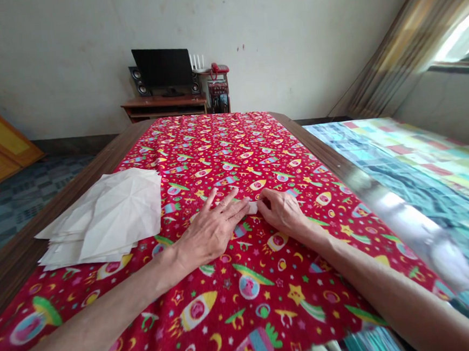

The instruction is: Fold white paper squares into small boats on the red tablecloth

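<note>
A small white piece of folded paper lies on the red patterned cloth, showing between my two hands. My left hand rests flat with its fingers spread, and its fingertips touch the paper's left end. At the other end, my right hand is closed, with thumb and fingers pinching the paper. Most of the paper is hidden under my fingers. To the left of my left hand lies a pile of creased white paper sheets, the top one marked with folds that fan out from a middle point.
The cloth covers a long brown table. Past its far end, a monitor and a red telephone stand by the wall. A bed with a checked cover is on the right, and a yellow wooden cabinet on the left.
</note>
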### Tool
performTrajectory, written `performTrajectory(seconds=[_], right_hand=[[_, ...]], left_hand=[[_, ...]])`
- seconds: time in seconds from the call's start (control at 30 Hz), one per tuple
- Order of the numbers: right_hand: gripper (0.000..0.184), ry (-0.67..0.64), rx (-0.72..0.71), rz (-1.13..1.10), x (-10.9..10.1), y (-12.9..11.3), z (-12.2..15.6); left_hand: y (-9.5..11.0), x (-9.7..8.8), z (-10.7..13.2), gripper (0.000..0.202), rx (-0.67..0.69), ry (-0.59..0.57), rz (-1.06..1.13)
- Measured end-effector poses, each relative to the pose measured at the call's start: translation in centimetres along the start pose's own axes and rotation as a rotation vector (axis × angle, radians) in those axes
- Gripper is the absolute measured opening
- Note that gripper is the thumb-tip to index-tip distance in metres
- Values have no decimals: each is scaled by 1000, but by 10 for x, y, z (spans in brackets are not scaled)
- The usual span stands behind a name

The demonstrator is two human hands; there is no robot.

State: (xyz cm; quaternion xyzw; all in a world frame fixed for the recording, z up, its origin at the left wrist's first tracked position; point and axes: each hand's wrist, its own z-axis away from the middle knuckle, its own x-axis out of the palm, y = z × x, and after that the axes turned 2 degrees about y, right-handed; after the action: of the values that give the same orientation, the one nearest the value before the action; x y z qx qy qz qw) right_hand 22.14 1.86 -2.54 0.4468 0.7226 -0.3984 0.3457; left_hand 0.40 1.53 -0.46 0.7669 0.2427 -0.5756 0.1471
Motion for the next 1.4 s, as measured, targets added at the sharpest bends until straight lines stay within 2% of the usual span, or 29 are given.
performTrajectory(seconds=[0.1, 0.37, 0.43, 0.53, 0.6, 0.67, 0.87, 1.17, 1.4], right_hand=[[16, 18, -13, 6, 0, -1, 1], [12, 28, 4, 20, -4, -4, 4], [14, 64, -59, 33, -8, -4, 6], [21, 77, -232, 38, -14, -8, 10], [24, 9, -337, 61, -17, -15, 14], [24, -80, -382, 125, -20, -23, 17], [19, -203, -393, 248, -25, -28, 18], [17, -204, -387, 272, -26, -17, 17], [18, -224, -355, 253, -28, -13, 15]], left_hand=[[1, 5, 1, 49, -20, -31, 25], [-1, 12, 4, 48, -53, -79, 91], [-1, 13, 4, 47, -56, -80, 104], [0, 11, 4, 46, -62, -82, 120], [1, 10, 4, 46, -66, -93, 127], [2, 8, 3, 47, -68, -106, 125], [0, 8, 4, 46, -64, -100, 103], [-16, 2, 24, 40, -71, -40, 61], [-17, -7, 27, 36, -93, -18, 90]])
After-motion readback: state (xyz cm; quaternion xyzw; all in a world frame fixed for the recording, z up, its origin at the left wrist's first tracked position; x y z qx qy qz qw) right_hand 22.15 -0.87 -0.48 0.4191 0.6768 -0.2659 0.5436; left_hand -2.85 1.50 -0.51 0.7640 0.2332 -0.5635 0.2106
